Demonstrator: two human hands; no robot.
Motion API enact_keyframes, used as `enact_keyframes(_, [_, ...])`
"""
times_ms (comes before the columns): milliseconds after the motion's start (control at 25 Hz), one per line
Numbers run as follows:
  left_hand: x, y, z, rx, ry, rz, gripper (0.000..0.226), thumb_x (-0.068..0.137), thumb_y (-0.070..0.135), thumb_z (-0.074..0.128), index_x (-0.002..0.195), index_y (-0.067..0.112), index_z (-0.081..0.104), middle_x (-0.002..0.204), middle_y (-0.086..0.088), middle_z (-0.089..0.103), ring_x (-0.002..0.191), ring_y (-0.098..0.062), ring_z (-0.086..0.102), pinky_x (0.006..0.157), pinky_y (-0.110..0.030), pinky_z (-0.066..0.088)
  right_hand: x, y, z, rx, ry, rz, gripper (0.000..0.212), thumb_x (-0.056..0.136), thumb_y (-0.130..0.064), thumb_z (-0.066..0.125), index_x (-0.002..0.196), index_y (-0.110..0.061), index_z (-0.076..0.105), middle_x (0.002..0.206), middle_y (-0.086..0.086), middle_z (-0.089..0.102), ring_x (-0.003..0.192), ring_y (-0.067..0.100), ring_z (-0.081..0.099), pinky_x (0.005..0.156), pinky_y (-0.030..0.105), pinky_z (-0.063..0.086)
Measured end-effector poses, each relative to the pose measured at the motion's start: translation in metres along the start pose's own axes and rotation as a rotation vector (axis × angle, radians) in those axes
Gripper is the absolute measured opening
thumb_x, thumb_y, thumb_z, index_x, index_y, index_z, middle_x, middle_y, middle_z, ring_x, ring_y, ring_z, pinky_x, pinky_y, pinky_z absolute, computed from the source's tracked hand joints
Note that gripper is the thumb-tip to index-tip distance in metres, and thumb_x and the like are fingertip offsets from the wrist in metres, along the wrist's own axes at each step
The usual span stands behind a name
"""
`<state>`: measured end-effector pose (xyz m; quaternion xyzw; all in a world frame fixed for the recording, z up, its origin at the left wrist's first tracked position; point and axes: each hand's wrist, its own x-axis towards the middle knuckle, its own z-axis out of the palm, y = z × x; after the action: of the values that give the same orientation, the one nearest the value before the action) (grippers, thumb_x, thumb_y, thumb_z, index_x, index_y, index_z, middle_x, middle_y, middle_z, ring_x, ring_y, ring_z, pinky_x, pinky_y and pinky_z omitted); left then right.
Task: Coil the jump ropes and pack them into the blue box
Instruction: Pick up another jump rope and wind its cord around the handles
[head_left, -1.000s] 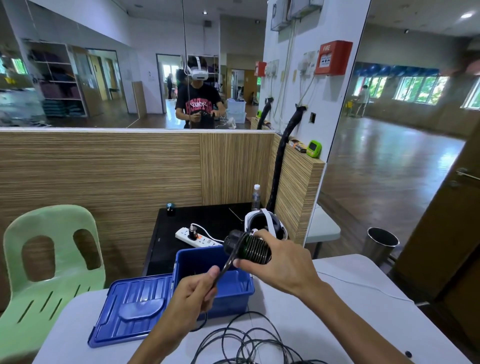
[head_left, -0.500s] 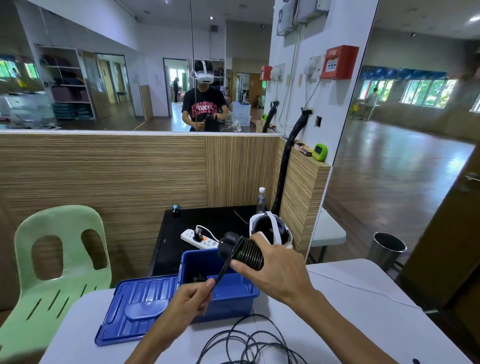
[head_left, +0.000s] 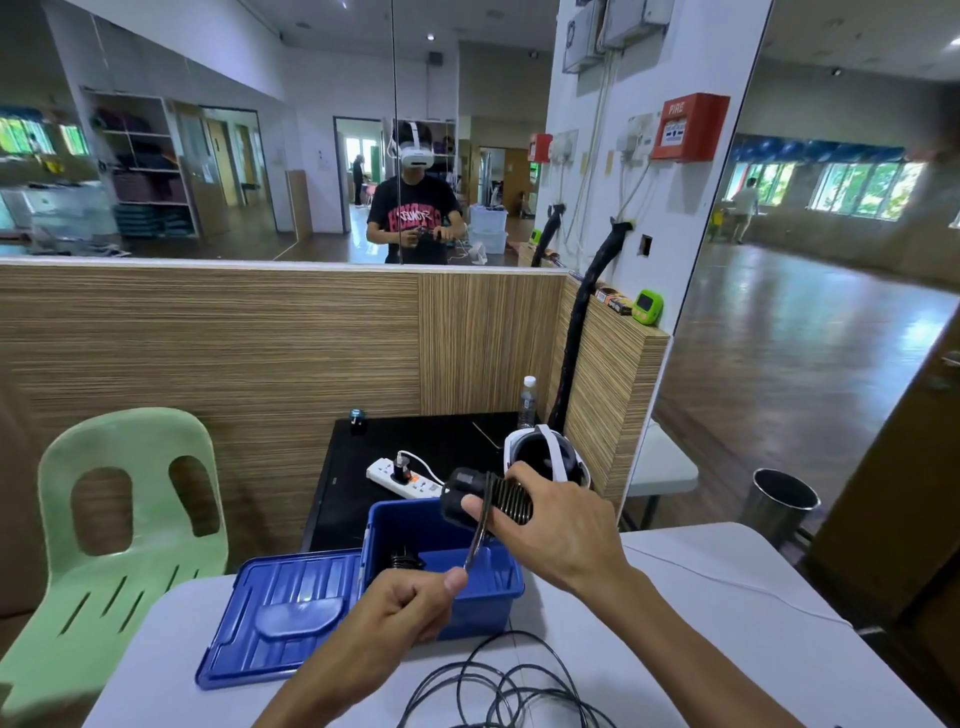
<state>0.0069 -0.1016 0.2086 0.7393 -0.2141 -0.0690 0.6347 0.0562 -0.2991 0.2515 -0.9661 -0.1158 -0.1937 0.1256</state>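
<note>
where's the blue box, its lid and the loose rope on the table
blue box (head_left: 480, 603): head view, on its front wall
lid (head_left: 283, 618): head view, on the raised grip at its middle
loose rope (head_left: 511, 691): head view, on a strand in the tangle of loops

Bright, even indoor light from ceiling spots and windows (head_left: 862, 187) at right — glare sheens the floor (head_left: 810, 332). Wide-angle bending at the edges; the cord (head_left: 478, 535) blurs slightly.

Cut off by the bottom edge below both hands: loose rope (head_left: 498, 691); mostly hidden inside the blue box (head_left: 467, 597), behind the left hand (head_left: 400, 605): something dark.
</note>
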Motion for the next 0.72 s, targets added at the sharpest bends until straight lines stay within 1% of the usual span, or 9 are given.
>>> enact_keyframes(120, [0.001,-0.019,-0.009,-0.001,0.004,-0.056,0.060,0.080,0.067,0.054,0.056,0.016,0.033,0.056,0.001,0.028,0.055,-0.014,0.023,0.054,-0.022,0.025,0.001,-0.002,0.001,-0.004,0.025,0.005,0.075,0.074,-0.093,0.015,0.103,-0.033,0.049,0.069,-0.004,0.063,0.065,0.013,0.060,0.062,0.030,0.050])
enact_keyframes(200, [0.007,-0.035,-0.014,-0.012,0.000,-0.120,0.067,0.075,0.073,0.057,0.058,0.011,0.034,0.058,-0.001,0.029,0.056,-0.015,0.024,0.055,-0.024,0.025,-0.001,-0.008,0.001,0.007,0.024,0.011,0.072,0.075,-0.091,0.017,0.101,-0.032,0.048,0.068,-0.005,0.061,0.064,0.013,0.058,0.061,0.030,0.049])
enact_keyframes(280, [0.015,-0.047,-0.020,-0.046,-0.016,-0.163,0.066,0.073,0.073,0.060,0.060,0.013,0.037,0.059,0.000,0.031,0.056,-0.014,0.025,0.055,-0.024,0.024,-0.006,-0.014,0.004,0.028,0.032,-0.008,0.070,0.075,-0.091,0.019,0.100,-0.032,0.048,0.068,-0.006,0.061,0.064,0.011,0.058,0.061,0.029,0.049])
enact_keyframes(440, [0.030,-0.049,-0.038,0.051,-0.104,-0.237,0.044,0.080,0.057,0.064,0.058,0.021,0.053,0.058,0.005,0.042,0.055,-0.007,0.035,0.056,-0.017,0.032,-0.012,-0.016,0.007,0.085,0.033,-0.057,0.067,0.075,-0.091,0.028,0.098,-0.032,0.049,0.075,-0.008,0.063,0.067,0.008,0.059,0.060,0.028,0.050])
enact_keyframes(520, [0.044,-0.043,-0.054,0.123,-0.192,-0.293,0.035,0.078,0.044,0.074,0.066,0.013,0.064,0.064,-0.001,0.051,0.061,-0.010,0.043,0.062,-0.020,0.040,-0.014,-0.014,0.006,0.089,-0.001,-0.134,0.067,0.073,-0.092,0.030,0.100,-0.034,0.049,0.078,-0.010,0.064,0.069,0.006,0.059,0.060,0.026,0.049])
enact_keyframes(600, [0.065,-0.030,-0.070,0.294,-0.354,-0.309,0.025,0.078,0.022,0.076,0.080,-0.001,0.066,0.073,-0.007,0.059,0.069,-0.015,0.051,0.073,-0.031,0.045,-0.016,-0.013,0.006,0.062,-0.056,-0.224,0.069,0.071,-0.094,0.033,0.101,-0.034,0.049,0.079,-0.009,0.064,0.070,0.008,0.059,0.061,0.028,0.049])
enact_keyframes(640, [0.077,-0.020,-0.075,0.445,-0.451,-0.293,0.013,0.081,0.011,0.072,0.082,-0.001,0.066,0.075,-0.006,0.061,0.071,-0.013,0.053,0.074,-0.034,0.046,-0.017,-0.013,0.006,0.041,-0.079,-0.259,0.069,0.070,-0.094,0.035,0.101,-0.033,0.049,0.079,-0.008,0.064,0.070,0.010,0.058,0.060,0.030,0.046])
enact_keyframes(680, [0.089,-0.010,-0.079,0.625,-0.542,-0.270,0.005,0.083,0.006,0.067,0.083,0.002,0.066,0.076,-0.005,0.063,0.071,-0.011,0.054,0.074,-0.033,0.046,-0.018,-0.014,0.006,0.017,-0.095,-0.288,0.070,0.070,-0.094,0.035,0.101,-0.033,0.048,0.079,-0.008,0.064,0.070,0.011,0.057,0.058,0.031,0.043])
enact_keyframes(720, [0.100,0.001,-0.080,0.791,-0.609,-0.254,0.003,0.084,0.006,0.063,0.084,0.006,0.066,0.078,-0.006,0.064,0.071,-0.010,0.053,0.073,-0.032,0.045,-0.018,-0.014,0.006,-0.010,-0.103,-0.308,0.070,0.070,-0.094,0.034,0.101,-0.033,0.047,0.078,-0.007,0.063,0.069,0.012,0.056,0.056,0.032,0.039])
